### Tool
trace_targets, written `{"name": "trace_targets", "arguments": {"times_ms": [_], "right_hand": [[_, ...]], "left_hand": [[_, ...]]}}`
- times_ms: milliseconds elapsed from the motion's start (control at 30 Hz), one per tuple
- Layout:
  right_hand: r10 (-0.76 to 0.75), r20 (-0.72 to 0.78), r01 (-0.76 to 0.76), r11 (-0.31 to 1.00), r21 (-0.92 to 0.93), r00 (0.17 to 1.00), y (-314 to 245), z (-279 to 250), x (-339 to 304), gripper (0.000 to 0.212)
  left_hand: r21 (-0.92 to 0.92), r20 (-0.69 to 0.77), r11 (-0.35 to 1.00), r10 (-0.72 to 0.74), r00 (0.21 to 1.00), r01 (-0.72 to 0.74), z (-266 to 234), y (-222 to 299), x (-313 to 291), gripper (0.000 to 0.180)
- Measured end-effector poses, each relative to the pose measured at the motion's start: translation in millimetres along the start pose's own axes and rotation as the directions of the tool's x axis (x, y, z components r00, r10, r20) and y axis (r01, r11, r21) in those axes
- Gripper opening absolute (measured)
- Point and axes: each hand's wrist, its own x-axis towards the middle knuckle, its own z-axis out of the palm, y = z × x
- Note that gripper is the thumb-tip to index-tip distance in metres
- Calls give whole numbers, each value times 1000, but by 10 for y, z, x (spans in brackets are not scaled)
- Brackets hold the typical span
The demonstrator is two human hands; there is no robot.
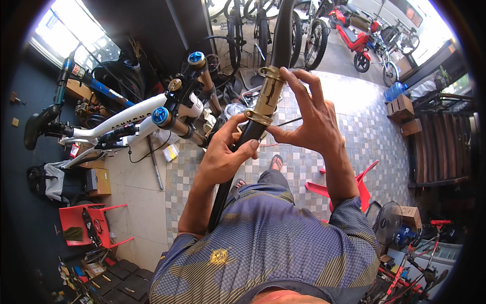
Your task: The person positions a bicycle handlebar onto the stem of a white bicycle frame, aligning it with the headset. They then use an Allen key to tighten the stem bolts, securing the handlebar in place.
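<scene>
A long, matte black handlebar (pixel 282 43) has a gold middle section (pixel 264 104) bearing a dark graphic (pixel 272 91). A gold far collar (pixel 271 73) encircles that section's far end; a matching near collar (pixel 258 118) rings its near end. Beyond the section the bar bends slightly; below it, the bar slants leftward, partly hidden.

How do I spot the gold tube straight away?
Find the long black bar running up the middle. Just above the left hand gripping it is the gold tube. Unlike the blue-capped fork tubes to its left, it has a gold ring at each end.
</scene>
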Motion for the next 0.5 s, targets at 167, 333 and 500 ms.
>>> {"name": "trace_targets", "arguments": {"times_ms": [167,333,500], "right_hand": [[-42,35,41,999,31,999,10,25,-25,109],[-5,93,4,1000,17,996,7,-18,-24,116],[36,111,-37,999,0,993,0,-92,5,119]], "left_hand": [[-261,50,962,-65,997,75,-24,10,149,36],[-397,51,917,-27,998,45,40,-99,197,30],[-353,112,935,12,994,29,56,-68,238,31]]}}
